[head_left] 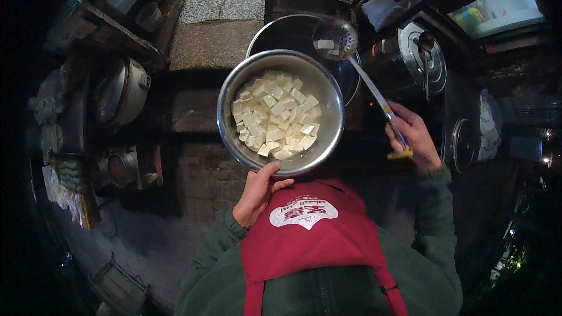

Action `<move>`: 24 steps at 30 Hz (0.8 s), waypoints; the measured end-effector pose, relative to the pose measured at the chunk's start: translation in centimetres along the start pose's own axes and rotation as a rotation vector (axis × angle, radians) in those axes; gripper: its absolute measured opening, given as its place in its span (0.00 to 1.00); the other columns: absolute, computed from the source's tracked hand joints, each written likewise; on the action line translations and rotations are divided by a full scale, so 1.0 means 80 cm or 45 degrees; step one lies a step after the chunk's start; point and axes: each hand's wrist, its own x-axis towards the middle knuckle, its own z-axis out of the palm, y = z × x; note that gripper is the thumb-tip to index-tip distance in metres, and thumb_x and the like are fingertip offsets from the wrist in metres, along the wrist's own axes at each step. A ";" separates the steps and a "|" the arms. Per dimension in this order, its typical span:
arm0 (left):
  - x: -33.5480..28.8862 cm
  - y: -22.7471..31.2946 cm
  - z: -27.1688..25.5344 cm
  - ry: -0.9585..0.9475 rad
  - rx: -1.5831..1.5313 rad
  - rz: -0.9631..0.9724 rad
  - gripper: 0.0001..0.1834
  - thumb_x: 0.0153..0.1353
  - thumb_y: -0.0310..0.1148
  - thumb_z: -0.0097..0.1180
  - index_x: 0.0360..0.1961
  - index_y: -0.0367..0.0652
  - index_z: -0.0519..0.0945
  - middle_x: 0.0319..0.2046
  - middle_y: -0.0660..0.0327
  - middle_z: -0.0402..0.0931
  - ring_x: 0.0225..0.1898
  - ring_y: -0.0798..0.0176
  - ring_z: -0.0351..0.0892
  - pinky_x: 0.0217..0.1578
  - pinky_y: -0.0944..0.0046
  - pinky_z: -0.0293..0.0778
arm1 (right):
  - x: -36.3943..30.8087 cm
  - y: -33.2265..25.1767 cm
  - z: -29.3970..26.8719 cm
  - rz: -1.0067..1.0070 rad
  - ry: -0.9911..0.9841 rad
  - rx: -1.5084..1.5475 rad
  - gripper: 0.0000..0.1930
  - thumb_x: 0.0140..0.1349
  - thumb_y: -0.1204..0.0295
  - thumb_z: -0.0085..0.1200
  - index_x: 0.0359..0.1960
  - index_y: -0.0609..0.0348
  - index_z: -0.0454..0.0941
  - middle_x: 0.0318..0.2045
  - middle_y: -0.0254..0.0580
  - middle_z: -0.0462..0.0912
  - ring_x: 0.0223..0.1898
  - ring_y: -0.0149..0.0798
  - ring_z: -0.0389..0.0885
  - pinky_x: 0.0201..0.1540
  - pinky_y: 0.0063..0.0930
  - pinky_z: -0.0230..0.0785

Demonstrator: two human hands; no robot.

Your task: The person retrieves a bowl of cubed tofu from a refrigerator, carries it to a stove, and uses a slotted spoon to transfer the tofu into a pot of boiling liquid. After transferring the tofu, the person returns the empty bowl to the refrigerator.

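The left hand grips the near rim of one steel bowl, heaped with white cubes too crowded to count; the right hand clasps one perforated ladle, at least two white pieces in its head, over one large pot partly hidden by the bowl.

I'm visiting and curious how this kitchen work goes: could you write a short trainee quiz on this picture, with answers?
1. What do the right fingers hold: (a) a knife, (b) a perforated skimmer, (c) a towel?
2. True or false: white cubes lie both in the steel bowl and on the skimmer.
3. What colour is the worker's apron?

Key: 1. b; 2. true; 3. red.
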 end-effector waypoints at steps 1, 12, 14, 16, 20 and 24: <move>0.000 -0.001 0.000 -0.002 -0.002 0.006 0.21 0.74 0.29 0.54 0.62 0.27 0.75 0.52 0.49 0.85 0.47 0.57 0.88 0.44 0.61 0.90 | 0.029 0.009 -0.008 -0.016 -0.031 -0.038 0.26 0.77 0.67 0.52 0.73 0.64 0.69 0.27 0.34 0.78 0.18 0.24 0.73 0.23 0.18 0.66; 0.006 -0.010 -0.010 -0.030 -0.038 0.024 0.20 0.75 0.30 0.54 0.62 0.27 0.75 0.53 0.49 0.84 0.48 0.56 0.88 0.46 0.59 0.90 | 0.233 0.113 -0.002 -0.376 0.107 -1.745 0.20 0.70 0.63 0.58 0.60 0.57 0.79 0.39 0.55 0.88 0.37 0.52 0.90 0.38 0.52 0.81; 0.008 -0.011 -0.014 -0.039 -0.033 0.010 0.20 0.75 0.30 0.54 0.63 0.27 0.75 0.53 0.49 0.85 0.49 0.56 0.88 0.47 0.59 0.90 | 0.212 0.107 0.004 -0.335 0.128 -1.940 0.20 0.70 0.64 0.56 0.61 0.54 0.79 0.41 0.55 0.88 0.41 0.58 0.89 0.41 0.58 0.79; 0.011 -0.013 -0.017 -0.051 -0.034 0.002 0.21 0.75 0.30 0.54 0.64 0.28 0.74 0.53 0.49 0.84 0.49 0.57 0.88 0.47 0.59 0.90 | 0.185 0.094 0.010 -0.330 0.217 -2.035 0.20 0.71 0.65 0.54 0.62 0.53 0.78 0.43 0.54 0.88 0.43 0.60 0.88 0.43 0.61 0.79; 0.014 -0.017 -0.021 -0.072 -0.068 -0.015 0.24 0.76 0.31 0.55 0.67 0.30 0.71 0.57 0.50 0.82 0.52 0.57 0.87 0.47 0.58 0.90 | 0.069 0.050 -0.001 -0.533 0.562 -1.812 0.22 0.72 0.68 0.53 0.67 0.56 0.77 0.46 0.55 0.88 0.43 0.60 0.89 0.42 0.57 0.79; 0.017 -0.020 -0.024 -0.178 -0.178 -0.097 0.25 0.77 0.33 0.54 0.70 0.33 0.69 0.60 0.50 0.80 0.54 0.58 0.86 0.48 0.58 0.90 | -0.070 -0.001 0.023 -0.354 0.550 -0.872 0.26 0.69 0.77 0.58 0.69 0.62 0.76 0.53 0.56 0.88 0.49 0.45 0.90 0.50 0.36 0.80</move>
